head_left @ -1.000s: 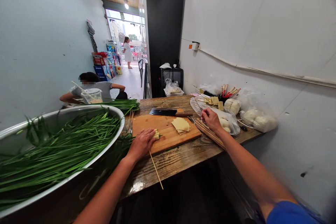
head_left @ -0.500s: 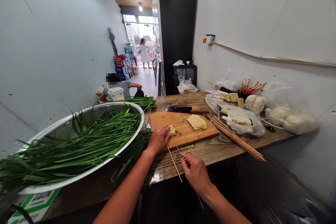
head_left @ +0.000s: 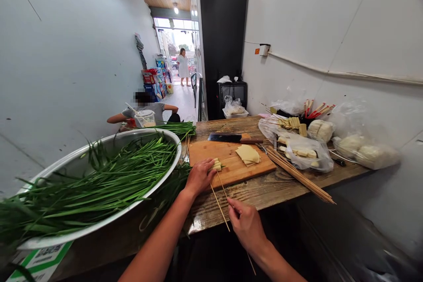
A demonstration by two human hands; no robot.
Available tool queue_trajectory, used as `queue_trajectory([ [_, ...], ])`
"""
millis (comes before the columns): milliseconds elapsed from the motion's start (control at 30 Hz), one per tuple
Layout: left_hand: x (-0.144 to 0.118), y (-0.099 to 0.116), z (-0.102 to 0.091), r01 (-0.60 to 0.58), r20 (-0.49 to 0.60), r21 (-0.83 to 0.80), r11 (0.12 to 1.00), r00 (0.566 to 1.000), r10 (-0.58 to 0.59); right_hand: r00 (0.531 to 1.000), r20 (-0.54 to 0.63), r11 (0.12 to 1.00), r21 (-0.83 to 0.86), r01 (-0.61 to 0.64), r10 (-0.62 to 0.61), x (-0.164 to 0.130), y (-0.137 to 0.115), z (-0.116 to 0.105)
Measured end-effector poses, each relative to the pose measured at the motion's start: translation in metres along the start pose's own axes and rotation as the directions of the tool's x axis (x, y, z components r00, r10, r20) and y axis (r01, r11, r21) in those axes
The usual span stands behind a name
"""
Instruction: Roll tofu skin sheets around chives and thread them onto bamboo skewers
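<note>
On the near left of the cutting board (head_left: 228, 152), the left hand (head_left: 199, 178) has its grip closed over pale rolls (head_left: 217, 165), one skewer (head_left: 220, 208) jutting out from beneath. Nearer, the right hand (head_left: 247, 224) pinches another skewer (head_left: 222, 185), its far end close to the rolls.

- My left hand (head_left: 199, 176) clasps small pale-yellow rolls (head_left: 217, 164) against the wooden cutting board (head_left: 201, 150); one thin skewer (head_left: 220, 209) sticks out below it, towards me.
- My right hand (head_left: 247, 220) pinches a second skewer (head_left: 223, 185), its upper end close to the rolls.
- On the board, right of the rolls, I have stacked yellow sheets (head_left: 247, 154); a cleaver (head_left: 228, 137) lies along the far edge.
- A skewer bundle (head_left: 300, 176) lies by the board's right end.
- To my left, a metal basin (head_left: 179, 154) holds long green leaves (head_left: 132, 180).
- Beyond it is a person in grey (head_left: 157, 112).
</note>
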State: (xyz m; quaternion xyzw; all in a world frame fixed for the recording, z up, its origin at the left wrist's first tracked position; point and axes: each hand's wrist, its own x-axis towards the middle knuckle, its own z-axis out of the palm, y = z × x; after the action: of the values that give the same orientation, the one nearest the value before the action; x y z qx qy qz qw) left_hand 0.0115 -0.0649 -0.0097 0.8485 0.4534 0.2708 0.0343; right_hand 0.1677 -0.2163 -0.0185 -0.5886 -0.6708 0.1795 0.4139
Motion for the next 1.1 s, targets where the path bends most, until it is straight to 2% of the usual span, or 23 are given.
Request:
queue_trajectory([
  [667, 0.0, -0.003, 0.001, -0.011, -0.003, -0.008, 1.0, 1.0, 0.011, 1.0, -0.02, 1.0, -0.022, 0.005, -0.005, 0.001, -0.001, -0.001],
  [1100, 0.001, -0.004, 0.001, -0.036, 0.003, -0.062, 0.997, 0.999, 0.037, 0.994, 0.071, 0.997, -0.02, -0.079, 0.081, 0.01, -0.009, -0.011],
])
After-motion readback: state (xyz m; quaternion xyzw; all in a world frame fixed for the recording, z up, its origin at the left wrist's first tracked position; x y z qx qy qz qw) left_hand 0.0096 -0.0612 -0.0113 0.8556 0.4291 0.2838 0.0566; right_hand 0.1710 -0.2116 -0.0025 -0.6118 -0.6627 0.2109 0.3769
